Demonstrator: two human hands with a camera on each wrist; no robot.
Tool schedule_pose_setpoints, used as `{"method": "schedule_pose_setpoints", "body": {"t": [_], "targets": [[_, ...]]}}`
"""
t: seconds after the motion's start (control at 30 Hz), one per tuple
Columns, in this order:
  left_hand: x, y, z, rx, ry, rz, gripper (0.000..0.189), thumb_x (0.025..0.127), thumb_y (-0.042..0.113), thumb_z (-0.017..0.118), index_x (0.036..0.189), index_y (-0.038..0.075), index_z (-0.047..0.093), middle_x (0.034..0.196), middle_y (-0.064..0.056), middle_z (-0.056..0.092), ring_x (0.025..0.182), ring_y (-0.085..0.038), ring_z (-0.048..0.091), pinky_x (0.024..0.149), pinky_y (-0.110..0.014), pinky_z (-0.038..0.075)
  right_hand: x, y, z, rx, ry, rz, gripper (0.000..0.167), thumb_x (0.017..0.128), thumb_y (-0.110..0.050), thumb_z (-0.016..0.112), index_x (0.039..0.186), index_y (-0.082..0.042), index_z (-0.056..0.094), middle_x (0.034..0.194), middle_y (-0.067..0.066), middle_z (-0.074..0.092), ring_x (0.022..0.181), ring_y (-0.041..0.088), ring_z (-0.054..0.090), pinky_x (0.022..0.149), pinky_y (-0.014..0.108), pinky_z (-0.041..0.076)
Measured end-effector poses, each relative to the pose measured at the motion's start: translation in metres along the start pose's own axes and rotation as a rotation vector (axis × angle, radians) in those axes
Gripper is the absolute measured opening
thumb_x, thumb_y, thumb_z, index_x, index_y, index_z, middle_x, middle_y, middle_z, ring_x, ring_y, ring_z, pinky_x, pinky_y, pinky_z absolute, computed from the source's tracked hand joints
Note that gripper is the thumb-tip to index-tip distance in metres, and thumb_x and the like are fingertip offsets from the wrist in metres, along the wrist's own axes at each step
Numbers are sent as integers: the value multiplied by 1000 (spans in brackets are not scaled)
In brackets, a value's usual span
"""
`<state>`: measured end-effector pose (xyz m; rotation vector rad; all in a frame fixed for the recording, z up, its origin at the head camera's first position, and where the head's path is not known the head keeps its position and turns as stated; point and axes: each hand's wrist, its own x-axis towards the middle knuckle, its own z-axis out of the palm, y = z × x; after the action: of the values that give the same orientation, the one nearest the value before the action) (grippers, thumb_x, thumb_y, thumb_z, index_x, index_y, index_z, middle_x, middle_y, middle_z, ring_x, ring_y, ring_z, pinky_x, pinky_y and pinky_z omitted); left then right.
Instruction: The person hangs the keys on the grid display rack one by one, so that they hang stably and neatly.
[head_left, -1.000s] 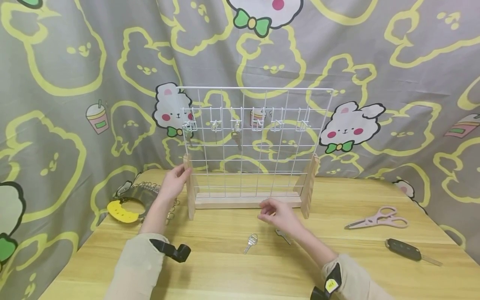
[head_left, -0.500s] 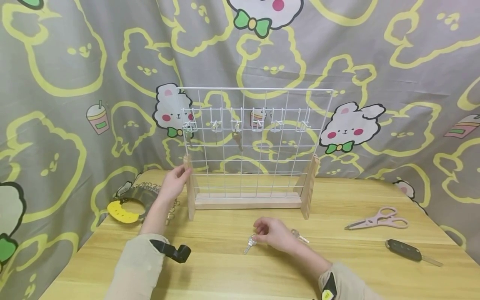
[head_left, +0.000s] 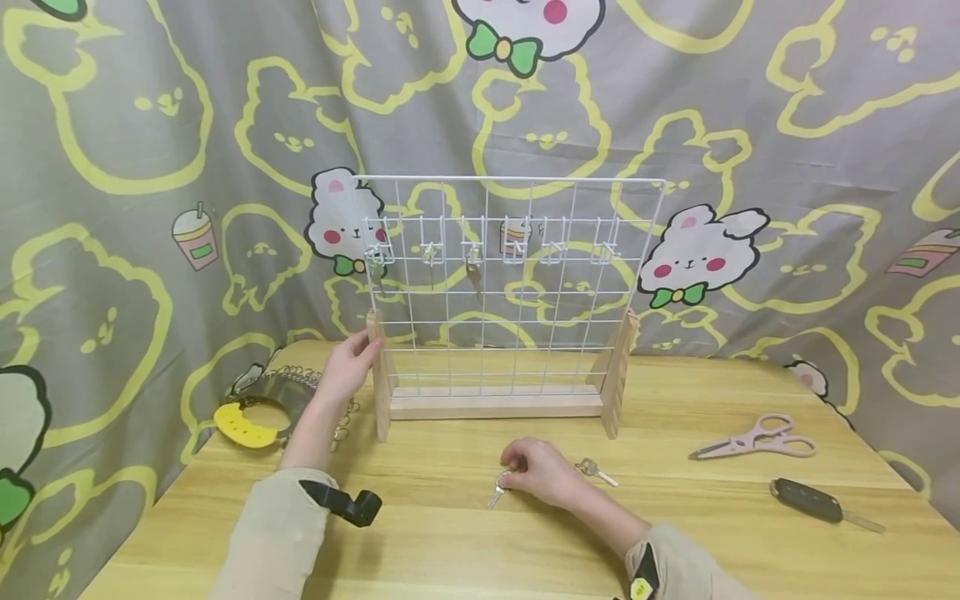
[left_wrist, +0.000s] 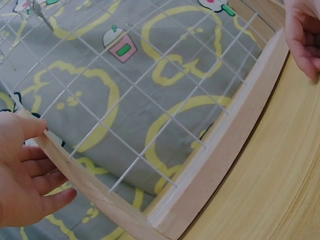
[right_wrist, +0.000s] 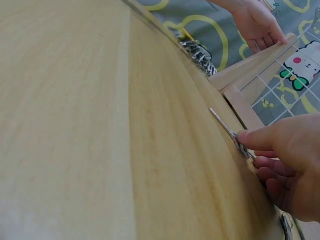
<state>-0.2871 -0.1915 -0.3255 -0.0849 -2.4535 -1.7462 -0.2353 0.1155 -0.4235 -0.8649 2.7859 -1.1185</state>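
My left hand grips the left wooden post of a white wire grid rack, thumb on the near side in the left wrist view. Low over the table, my right hand pinches a small silver key at its head; in the right wrist view the key's blade points away from the thumb, and a ring sits by the fingertips. Another key lies just right of that hand. From hooks on the grid's left half hang keys, one of them a brownish key.
White hooks on the grid's right half bear nothing. Pink scissors and a black car key lie at the right. Left of the rack is a dark ring-shaped thing with a yellow part and metal rings. A patterned curtain hangs behind.
My right hand has come down and left from near the rack's base to the silver key and now pinches it. The other key has come into fuller view. The left hand stays on the post.
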Motion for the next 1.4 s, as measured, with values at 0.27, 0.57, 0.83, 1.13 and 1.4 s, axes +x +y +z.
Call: {"method": "schedule_pose_setpoints", "body": {"t": [0.27,0.57,0.83,1.13,1.4], "targets": [[0,0,0,13,2,7,55,99,27,44,143,-2,28,145,-22,32,133,-34,29,111,-45,21,2,-2,0,-3,-45,6,13,78,-9,72,89,-6,66,75,-8,56,70,7,50,61,21,44],[-1,0,-1,4,-4,11,56,99,28,43,143,-4,27,145,-23,31,134,-34,28,111,-45,21,4,-6,-3,29,-116,7,6,81,-5,68,80,-9,64,70,-9,56,65,4,49,58,19,44],[-1,-1,-1,7,-7,-8,57,99,29,43,143,-3,26,146,-22,30,134,-33,27,111,-45,20,5,-1,-10,166,-136,26,9,83,-4,65,76,-8,61,66,-4,58,60,7,51,54,19,44],[-1,0,-1,11,-2,-11,57,99,29,43,143,-2,26,146,-21,29,135,-33,26,111,-45,20,8,-8,-36,110,-17,-32,7,84,-5,64,79,-9,61,71,-5,55,68,10,50,59,22,44],[-1,0,-1,16,2,-5,56,99,28,43,143,-2,26,146,-21,30,134,-33,28,111,-45,21,14,-21,-64,84,74,-14,4,86,-9,64,83,-9,61,75,-5,57,73,12,53,61,25,46]]}}
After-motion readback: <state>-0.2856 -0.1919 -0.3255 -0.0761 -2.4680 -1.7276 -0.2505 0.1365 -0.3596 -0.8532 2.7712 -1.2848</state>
